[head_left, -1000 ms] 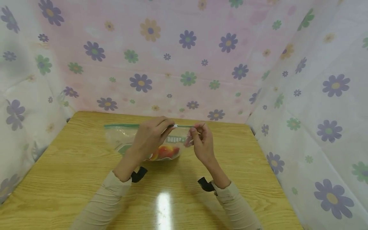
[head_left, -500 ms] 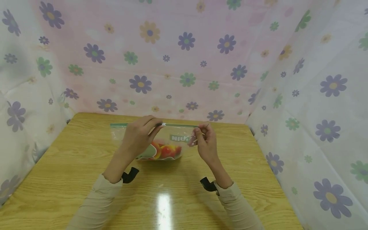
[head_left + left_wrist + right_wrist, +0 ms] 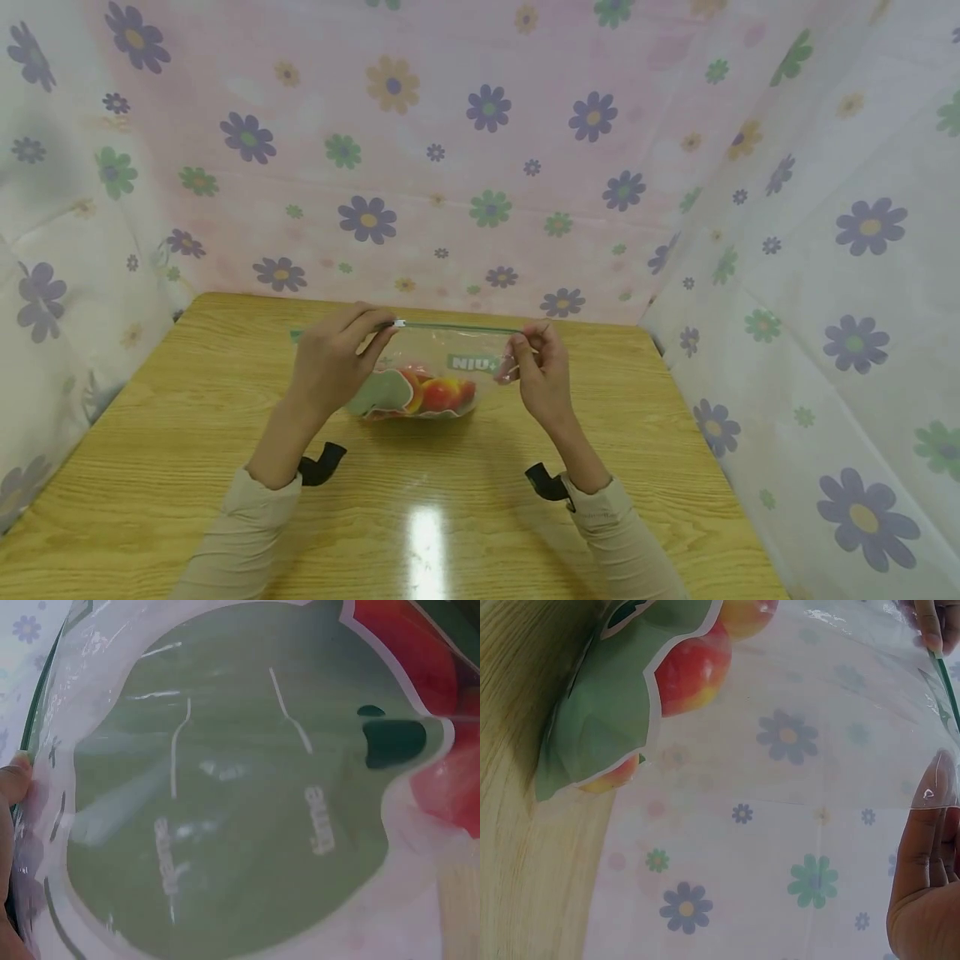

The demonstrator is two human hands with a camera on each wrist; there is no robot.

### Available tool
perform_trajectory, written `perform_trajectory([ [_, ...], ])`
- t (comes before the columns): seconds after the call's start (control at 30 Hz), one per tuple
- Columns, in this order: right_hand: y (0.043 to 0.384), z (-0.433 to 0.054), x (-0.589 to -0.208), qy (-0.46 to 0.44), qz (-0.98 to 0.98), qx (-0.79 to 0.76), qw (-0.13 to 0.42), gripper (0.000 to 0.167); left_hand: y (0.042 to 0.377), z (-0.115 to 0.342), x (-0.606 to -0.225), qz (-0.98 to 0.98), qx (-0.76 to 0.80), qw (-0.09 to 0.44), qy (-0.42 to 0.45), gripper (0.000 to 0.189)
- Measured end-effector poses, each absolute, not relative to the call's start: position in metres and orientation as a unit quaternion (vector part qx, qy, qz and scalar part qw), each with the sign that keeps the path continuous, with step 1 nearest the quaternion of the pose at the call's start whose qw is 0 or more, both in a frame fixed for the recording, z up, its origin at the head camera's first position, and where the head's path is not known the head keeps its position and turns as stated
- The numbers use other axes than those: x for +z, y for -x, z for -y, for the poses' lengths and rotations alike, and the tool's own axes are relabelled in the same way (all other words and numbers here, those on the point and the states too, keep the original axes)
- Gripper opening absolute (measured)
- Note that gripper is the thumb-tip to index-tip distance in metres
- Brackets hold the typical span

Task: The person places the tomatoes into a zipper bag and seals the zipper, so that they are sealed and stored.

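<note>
A clear plastic slider zip bag (image 3: 420, 354) stands held up by its green-edged top, printed with a green shape and red-yellow fruit. My left hand (image 3: 330, 358) pinches the zip at the white slider (image 3: 400, 323), left of the middle. At the top right corner, my right hand (image 3: 545, 371) grips the bag's edge between thumb and fingers. In the left wrist view the bag's green print (image 3: 225, 795) fills most of the frame. The right wrist view has the right hand's fingers (image 3: 922, 847) behind the clear film. Whether anything lies inside the bag is hard to tell.
The bag's bottom is at the wooden table (image 3: 420, 475), which reflects a bright light near its front. Flower-printed cloth (image 3: 487, 150) walls in the back and both sides. A black wrist mount (image 3: 322, 464) sits on the left wrist, another (image 3: 545, 482) on the right.
My left hand and the white slider have moved left along the zip, uncovering more of the printed fruit. The right hand stays at its corner, shifted slightly right.
</note>
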State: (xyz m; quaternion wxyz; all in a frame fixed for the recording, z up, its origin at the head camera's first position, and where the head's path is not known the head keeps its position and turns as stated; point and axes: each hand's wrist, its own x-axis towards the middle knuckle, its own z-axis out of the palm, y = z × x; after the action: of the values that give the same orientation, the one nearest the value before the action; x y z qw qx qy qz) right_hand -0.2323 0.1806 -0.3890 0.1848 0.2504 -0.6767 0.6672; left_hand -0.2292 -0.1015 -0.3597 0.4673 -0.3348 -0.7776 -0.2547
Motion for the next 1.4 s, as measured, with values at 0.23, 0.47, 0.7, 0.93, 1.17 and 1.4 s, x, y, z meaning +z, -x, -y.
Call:
perform_trajectory([
  [0.23,0.232,-0.180,-0.387,-0.256,0.673,0.669,0.185,0.013,0.229,0.116,-0.359,0.787,-0.253,0.472,0.307,0.016],
  [0.47,0.231,-0.180,-0.383,-0.258,0.678,0.661,0.191,0.015,0.226,0.131,-0.360,0.792,-0.255,0.480,0.279,0.017],
  [0.7,0.231,-0.179,-0.379,-0.254,0.680,0.661,0.191,0.016,0.226,0.140,-0.362,0.766,-0.299,0.502,0.270,0.018],
  [0.93,0.230,-0.178,-0.378,-0.265,0.675,0.662,0.188,0.018,0.226,0.142,-0.363,0.738,-0.370,0.494,0.273,0.023],
  [1.17,0.230,-0.178,-0.377,-0.276,0.670,0.662,0.189,0.017,0.225,0.144,-0.364,0.717,-0.461,0.461,0.247,0.016],
  [1.4,0.232,-0.177,-0.377,-0.292,0.656,0.671,0.183,0.015,0.218,0.149,-0.362,0.723,-0.533,0.380,0.220,0.018],
])
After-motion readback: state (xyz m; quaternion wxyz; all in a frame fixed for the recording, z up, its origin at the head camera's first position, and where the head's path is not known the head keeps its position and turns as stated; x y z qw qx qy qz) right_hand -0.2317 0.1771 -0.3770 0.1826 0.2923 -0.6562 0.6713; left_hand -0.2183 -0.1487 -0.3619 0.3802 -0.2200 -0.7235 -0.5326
